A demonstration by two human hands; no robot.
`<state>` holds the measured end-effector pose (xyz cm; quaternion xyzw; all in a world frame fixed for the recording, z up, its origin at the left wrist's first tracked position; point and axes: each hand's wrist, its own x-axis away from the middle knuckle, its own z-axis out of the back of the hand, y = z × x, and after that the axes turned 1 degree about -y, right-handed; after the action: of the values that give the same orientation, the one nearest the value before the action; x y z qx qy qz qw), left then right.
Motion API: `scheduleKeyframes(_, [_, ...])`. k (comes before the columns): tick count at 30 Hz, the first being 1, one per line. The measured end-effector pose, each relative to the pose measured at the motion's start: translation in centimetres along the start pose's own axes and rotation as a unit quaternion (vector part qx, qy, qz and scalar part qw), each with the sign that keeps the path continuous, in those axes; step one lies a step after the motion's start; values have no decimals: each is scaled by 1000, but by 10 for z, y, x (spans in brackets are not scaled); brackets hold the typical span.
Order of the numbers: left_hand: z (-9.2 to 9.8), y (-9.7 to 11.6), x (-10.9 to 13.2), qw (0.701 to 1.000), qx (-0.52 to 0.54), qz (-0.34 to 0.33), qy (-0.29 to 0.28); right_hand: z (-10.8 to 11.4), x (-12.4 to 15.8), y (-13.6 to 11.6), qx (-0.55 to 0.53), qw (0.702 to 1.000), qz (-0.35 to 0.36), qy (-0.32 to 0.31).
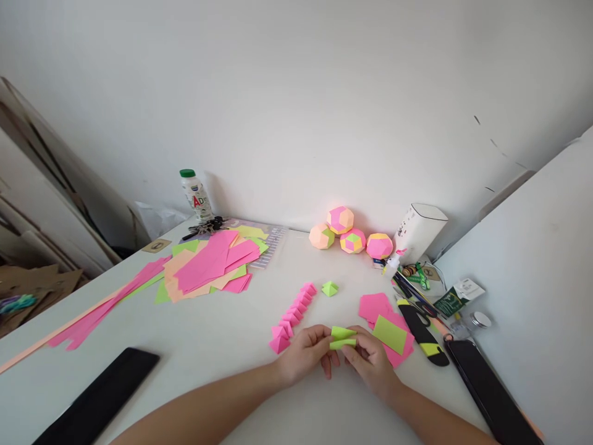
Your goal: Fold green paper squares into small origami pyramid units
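Observation:
A small green piece of paper (343, 339), partly folded with two raised flaps, is held between both hands above the table. My left hand (308, 355) pinches its left side, and my right hand (370, 358) pinches its right side. Just left of my left hand runs a row of several pink folded paper pieces (290, 318). One green folded piece (330, 288) stands apart beyond my hands. Close to the right hand, a flat green sheet (390, 334) lies on pink paper sheets (376, 307).
A pile of coloured paper (208, 262) and long paper strips (106, 306) lie left. Several paper balls (340, 220) sit by the wall. Scissors (422, 334), a glue bottle (391, 267) and a phone (488, 386) are right. A white bottle (196, 196) stands behind keys (206, 227); a black object (99, 395) lies front left.

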<state>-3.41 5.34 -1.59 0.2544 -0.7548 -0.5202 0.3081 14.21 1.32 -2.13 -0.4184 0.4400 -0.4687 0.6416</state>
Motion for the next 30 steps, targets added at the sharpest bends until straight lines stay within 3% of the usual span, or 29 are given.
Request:
scheduleKeyframes(7, [-3,0,2,999,5,-33,-10,3,2,7,-65,994,-83,-21])
scheduleKeyframes(14, [-4,-7,1,999,-36,-10,35,-1,5,7,-82,989,-121,-3])
scheduleKeyframes(20, [-3,-11,2,998,-10,-23,49,1,1,-3,-80,988,-126,-39])
scheduleKeyframes(30, [-5,-9,3,998,4,-18,62,3,-1,1,-82,986,-142,-34])
